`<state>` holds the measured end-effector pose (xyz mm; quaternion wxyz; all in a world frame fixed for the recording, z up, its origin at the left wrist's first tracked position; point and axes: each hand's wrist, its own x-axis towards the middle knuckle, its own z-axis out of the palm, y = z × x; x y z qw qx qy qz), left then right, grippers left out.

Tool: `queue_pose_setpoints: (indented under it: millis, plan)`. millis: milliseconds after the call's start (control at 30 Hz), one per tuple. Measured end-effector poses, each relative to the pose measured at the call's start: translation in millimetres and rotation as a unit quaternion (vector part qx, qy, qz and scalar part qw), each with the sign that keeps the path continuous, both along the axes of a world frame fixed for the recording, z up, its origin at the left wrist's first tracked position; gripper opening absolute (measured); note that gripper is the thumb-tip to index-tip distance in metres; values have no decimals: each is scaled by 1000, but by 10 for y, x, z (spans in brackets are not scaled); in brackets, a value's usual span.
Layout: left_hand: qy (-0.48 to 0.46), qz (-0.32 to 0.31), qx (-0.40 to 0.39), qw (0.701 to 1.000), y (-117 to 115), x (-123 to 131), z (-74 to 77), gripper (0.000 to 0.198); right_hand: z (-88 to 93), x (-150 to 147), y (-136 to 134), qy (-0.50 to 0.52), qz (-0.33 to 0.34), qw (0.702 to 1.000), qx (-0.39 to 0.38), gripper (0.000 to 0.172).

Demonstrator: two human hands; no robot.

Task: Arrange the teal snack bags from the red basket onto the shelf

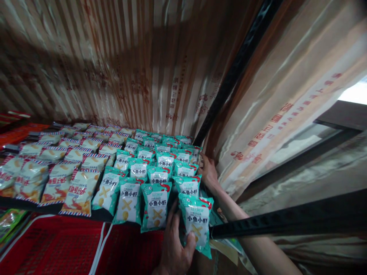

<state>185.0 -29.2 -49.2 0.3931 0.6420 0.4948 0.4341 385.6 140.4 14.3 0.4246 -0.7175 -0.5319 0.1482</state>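
My left hand (175, 244) is closed on the lower left edge of a teal and white snack bag (197, 225), its thumb on the front and its fingers partly hidden beside and behind it. This bag stands tilted at the front right of the shelf. My right hand (208, 172) reaches past the shelf's outer side. Its fingers lie against the right side of the teal bags (182, 183) farther back, the tips partly hidden. Several rows of the same teal bags stand close together between and behind my hands.
Striped snack bags (83, 187) fill the shelf to the left. Red baskets (54, 240) sit below the front edge. A black shelf post (229, 84) and a black bar (286, 217) flank my right arm. Printed plastic sheeting (160, 68) hangs behind.
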Motion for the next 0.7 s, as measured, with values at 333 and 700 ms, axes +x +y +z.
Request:
queue_pose_setpoints:
  millis: [333, 700]
  plan:
    - [-6, 20, 21, 1000, -19, 42, -27, 54, 166, -86, 187, 128, 67, 990, -3, 44]
    - [-5, 17, 16, 1000, 0, 48, 54, 54, 230, -159, 158, 261, 60, 963, -19, 40]
